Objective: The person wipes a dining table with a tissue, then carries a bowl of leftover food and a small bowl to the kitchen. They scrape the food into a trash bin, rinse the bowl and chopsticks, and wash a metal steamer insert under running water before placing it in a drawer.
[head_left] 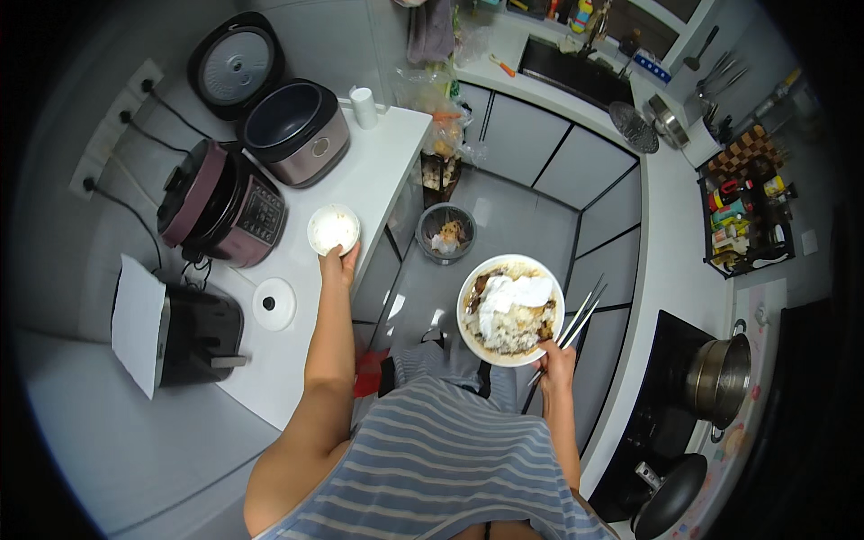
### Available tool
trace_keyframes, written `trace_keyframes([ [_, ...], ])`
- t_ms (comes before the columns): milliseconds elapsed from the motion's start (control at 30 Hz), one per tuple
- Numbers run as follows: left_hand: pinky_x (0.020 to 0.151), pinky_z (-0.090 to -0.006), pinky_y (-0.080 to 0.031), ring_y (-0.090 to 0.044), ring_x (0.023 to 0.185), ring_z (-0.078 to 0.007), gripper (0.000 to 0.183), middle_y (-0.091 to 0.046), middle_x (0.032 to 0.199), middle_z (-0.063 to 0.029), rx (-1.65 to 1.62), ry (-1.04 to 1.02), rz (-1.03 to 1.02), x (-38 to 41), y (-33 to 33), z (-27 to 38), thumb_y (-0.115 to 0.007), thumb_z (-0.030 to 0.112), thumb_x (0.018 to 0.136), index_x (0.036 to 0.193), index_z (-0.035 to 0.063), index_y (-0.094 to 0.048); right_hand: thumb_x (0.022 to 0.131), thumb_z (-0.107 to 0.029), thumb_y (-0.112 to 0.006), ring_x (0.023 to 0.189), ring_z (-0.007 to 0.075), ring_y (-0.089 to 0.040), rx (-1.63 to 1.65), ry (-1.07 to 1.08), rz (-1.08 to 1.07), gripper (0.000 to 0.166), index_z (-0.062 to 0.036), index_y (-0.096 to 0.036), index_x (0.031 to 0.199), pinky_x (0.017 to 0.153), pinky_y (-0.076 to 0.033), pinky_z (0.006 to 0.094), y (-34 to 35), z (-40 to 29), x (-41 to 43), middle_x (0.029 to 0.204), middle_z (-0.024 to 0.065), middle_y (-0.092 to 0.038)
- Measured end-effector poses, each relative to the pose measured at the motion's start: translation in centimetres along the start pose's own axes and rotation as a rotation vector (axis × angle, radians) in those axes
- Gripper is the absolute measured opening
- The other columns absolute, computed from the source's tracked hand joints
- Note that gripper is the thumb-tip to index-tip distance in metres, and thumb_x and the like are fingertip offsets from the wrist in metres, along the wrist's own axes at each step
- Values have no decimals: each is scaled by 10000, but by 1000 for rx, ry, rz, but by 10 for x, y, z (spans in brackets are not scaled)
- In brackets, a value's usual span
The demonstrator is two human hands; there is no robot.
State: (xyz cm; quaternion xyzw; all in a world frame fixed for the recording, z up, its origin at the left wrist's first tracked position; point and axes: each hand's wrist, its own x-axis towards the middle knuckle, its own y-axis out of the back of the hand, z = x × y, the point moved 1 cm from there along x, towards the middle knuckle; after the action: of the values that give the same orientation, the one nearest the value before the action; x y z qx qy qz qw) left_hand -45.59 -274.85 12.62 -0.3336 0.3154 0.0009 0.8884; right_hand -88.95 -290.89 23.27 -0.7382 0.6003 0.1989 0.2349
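Note:
My left hand (343,264) grips the near rim of a small white bowl (334,229) above the left counter. White remains, perhaps rice, show inside it; I cannot tell whether its base touches the counter. In my right hand (557,364) is a large white bowl (466,337), held out over the floor. White rice (505,320) with dark brown pieces and a crumpled white tissue-like piece (516,291) fills that bowl. A pair of metal chopsticks (582,314) is pinched in the same hand, pointing away along the bowl's right side.
An open rice cooker (297,135), a purple pressure cooker (226,209), an air fryer (202,334) and a white lid (275,304) line the left counter (378,169). A lined waste bin (446,233) stands on the floor. Rightward are a steel pot (719,378), a frying pan (671,496) and a sink (567,74).

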Motion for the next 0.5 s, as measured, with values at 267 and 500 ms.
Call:
trace_keyframes([
  [267, 834, -460, -566, -529, 1105, -360, 482, -426, 1269, -211, 41, -103, 197, 35, -39, -48, -441, -80, 864, 1313, 40, -312, 756, 6, -561, 384, 81, -423, -8, -40, -15, 40, 15, -570, 718, 360, -418, 248, -7, -65, 123, 516, 11, -477],
  [500, 868, -401, -553, -581, 1022, -339, 397, -525, 1136, -224, -47, -267, 122, 27, -47, -51, -534, 113, 922, 1268, 11, -369, 766, 7, -577, 410, 92, -476, -189, -93, -308, 53, 26, -608, 727, 421, -491, 283, -36, -111, 260, 569, 31, -550],
])
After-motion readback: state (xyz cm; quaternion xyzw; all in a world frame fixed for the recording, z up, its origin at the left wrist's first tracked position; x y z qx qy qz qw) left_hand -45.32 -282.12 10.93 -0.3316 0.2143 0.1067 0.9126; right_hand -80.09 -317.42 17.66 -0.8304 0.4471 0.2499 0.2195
